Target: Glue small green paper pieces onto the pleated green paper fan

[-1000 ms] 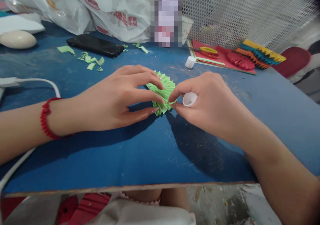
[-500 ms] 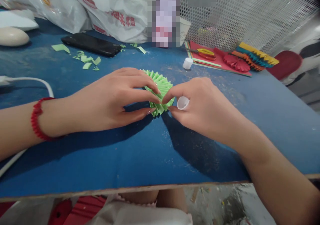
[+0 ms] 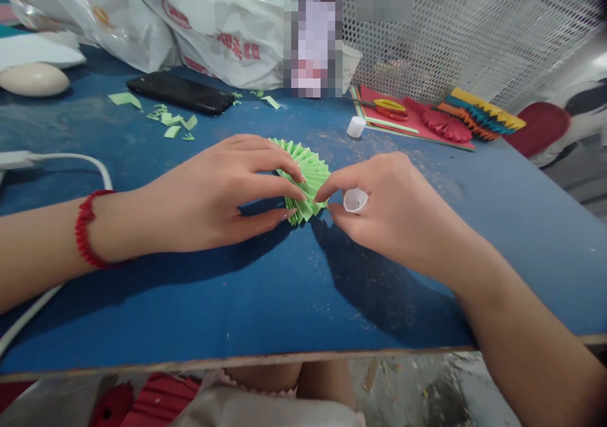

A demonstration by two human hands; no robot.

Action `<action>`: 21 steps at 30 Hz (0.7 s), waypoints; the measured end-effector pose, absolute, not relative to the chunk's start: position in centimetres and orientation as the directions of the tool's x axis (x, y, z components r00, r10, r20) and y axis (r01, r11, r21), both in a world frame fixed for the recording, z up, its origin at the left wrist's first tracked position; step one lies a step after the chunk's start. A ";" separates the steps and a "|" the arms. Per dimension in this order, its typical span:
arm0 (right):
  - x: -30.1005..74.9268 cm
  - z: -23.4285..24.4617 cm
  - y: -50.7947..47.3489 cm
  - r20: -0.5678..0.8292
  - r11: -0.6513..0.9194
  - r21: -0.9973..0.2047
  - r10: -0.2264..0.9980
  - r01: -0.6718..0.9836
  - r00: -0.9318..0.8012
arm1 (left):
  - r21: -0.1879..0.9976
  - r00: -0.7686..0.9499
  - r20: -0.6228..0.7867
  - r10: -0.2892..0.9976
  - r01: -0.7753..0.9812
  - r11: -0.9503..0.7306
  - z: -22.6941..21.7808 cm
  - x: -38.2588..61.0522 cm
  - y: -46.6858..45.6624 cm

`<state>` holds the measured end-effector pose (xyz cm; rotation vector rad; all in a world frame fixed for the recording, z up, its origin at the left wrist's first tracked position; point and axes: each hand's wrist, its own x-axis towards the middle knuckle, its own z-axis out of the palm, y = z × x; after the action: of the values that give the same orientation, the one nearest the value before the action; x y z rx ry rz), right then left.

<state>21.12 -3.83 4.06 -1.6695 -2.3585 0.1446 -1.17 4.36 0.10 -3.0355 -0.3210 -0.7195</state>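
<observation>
A light green pleated paper rosette (image 3: 313,173) lies on the blue table between my hands, its folds fanned round. My left hand (image 3: 227,190), with a red band at the wrist, grips its left side, fingertips on top and thumb at the near edge. From the right, the index fingertip of my right hand (image 3: 398,205) touches the folds, with the thumb close below. Tucked in that same hand is a white tube, apparently a glue stick (image 3: 355,200), its round hollow end showing; the rest is hidden by the fingers. A small white cap (image 3: 356,126) stands beyond.
Green paper scraps (image 3: 173,120) lie near a black phone (image 3: 180,92). At the back right, yellow-handled scissors (image 3: 389,105) rest on red paper (image 3: 417,114) beside colourful pleated strips (image 3: 484,114). White plastic bags (image 3: 227,41) line the back; a white cable (image 3: 71,157) runs at left.
The view has shifted slightly. My right hand has edged a little to the right along the rosette, still holding the white tube. My left hand keeps its grip on the paper.
</observation>
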 end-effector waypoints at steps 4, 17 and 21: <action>20.9 4.0 -3.8 0.144 0.342 -0.224 0.938 0.913 -0.316 | 0.057 0.874 0.442 0.202 0.197 -0.979 0.1 -1.2 4.3; 21.1 4.0 -4.1 0.192 0.365 -0.203 0.925 0.909 -0.329 | 0.062 0.855 0.469 0.223 0.220 -0.974 0.4 -1.0 4.2; 21.1 3.9 -4.1 0.176 0.366 -0.186 0.926 0.912 -0.335 | 0.138 0.850 0.434 0.299 0.265 -0.954 0.4 -0.9 4.3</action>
<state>21.11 -4.07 3.94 -1.6379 -2.3777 0.0788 -0.91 4.25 0.37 -3.0915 -0.4718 -0.7452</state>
